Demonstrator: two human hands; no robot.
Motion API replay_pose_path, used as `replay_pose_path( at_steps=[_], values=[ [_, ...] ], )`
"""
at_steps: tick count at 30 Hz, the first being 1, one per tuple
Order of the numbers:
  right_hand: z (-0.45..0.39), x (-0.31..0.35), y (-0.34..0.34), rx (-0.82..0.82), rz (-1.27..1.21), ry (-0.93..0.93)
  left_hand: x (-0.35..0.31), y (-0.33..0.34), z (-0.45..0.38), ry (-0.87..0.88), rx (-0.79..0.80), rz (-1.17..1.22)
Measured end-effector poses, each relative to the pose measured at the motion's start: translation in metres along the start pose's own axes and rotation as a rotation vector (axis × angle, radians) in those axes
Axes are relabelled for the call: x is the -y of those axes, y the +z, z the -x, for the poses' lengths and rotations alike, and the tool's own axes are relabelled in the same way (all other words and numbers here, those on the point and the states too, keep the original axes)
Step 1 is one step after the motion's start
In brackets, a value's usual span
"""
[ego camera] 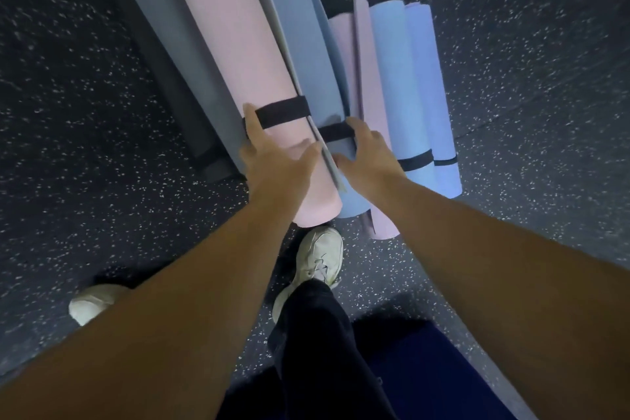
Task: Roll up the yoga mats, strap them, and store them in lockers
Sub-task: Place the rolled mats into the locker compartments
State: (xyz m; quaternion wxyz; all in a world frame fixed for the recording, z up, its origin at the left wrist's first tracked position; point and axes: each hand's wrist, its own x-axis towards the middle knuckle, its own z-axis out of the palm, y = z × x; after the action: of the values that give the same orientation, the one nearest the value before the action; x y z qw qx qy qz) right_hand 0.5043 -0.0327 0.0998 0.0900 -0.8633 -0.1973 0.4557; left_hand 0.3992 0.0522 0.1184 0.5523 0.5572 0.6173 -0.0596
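Rolled mats [235,44] side by side on floor [528,95]

We're looking down at a dark rubber floor flecked with white specks [511,112]; the light is dim, and a deep navy padded surface [443,368] sits at lower right.

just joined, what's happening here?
A person stands over a cluster of rolled yoga mats on a speckled dark floor. The left hand rests spread on a pink mat just below its black strap. The right hand lies on the blue mat beside it, fingers over that mat's strap. More strapped mats lie to the right, a grey one to the left. No locker is clearly visible.
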Motion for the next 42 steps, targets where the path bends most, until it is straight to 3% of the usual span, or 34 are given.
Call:
replay_pose_path(
  at_steps=[8, 19, 24, 30, 39, 42],
  values=[
    [-0.027, -0.008, 0.017, 0.028, 0.002, 0.043, 0.015, 0.016, -0.025, -0.073, -0.057, -0.031],
    [0.001, 0.025, -0.001, -0.077, -0.012, 0.016, 0.011, -0.028, -0.018, -0.031, 0.052, 0.159],
    [0.037, 0.037, -0.021, -0.111, -0.075, 0.042, -0.005, -0.064, 0.009, 0.008, 0.107, 0.121],
    [0.096, 0.078, -0.070, -0.166, -0.059, 0.019, -0.044, -0.138, 0.057, 0.109, 0.105, 0.059],
    [0.220, 0.171, -0.194, -0.250, 0.235, -0.191, -0.111, -0.312, 0.172, 0.293, 0.114, 0.074],
    [0.267, 0.200, -0.227, -0.280, 0.319, -0.253, -0.117, -0.367, 0.221, 0.263, 0.113, 0.070]
  ],
)
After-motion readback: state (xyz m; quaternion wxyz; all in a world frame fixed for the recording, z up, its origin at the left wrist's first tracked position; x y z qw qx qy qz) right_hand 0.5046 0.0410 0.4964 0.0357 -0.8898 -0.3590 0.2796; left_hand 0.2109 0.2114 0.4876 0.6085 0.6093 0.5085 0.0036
